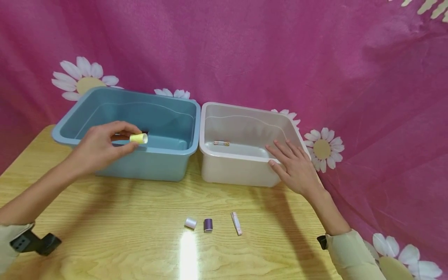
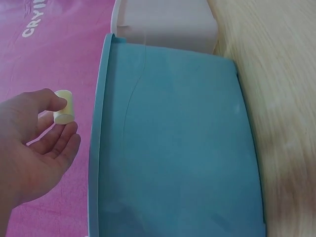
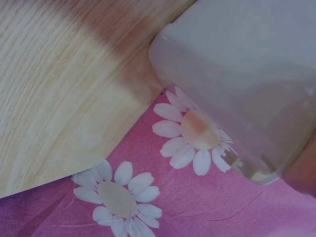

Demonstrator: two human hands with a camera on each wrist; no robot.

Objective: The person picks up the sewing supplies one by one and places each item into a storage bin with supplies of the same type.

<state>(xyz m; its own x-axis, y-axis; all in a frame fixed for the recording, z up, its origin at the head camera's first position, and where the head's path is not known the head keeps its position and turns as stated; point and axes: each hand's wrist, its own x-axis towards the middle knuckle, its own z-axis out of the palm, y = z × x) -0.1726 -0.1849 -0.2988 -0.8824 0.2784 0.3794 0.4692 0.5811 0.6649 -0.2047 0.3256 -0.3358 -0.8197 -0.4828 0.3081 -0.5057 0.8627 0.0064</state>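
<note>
My left hand pinches a yellow thread spool between thumb and fingers, above the blue bin. In the left wrist view the same spool shows beside the bin's rim. A small dark item in the blue bin is mostly hidden behind the hand. My right hand lies with fingers spread over the front right rim of the white bin, holding nothing. Inside that bin lies a small pale folded strip with coloured markings.
On the wooden table, in front of the bins, lie a pale lilac thread spool, a purple thread spool and a narrow white strip with pinkish marks. A pink flowered cloth hangs behind the bins.
</note>
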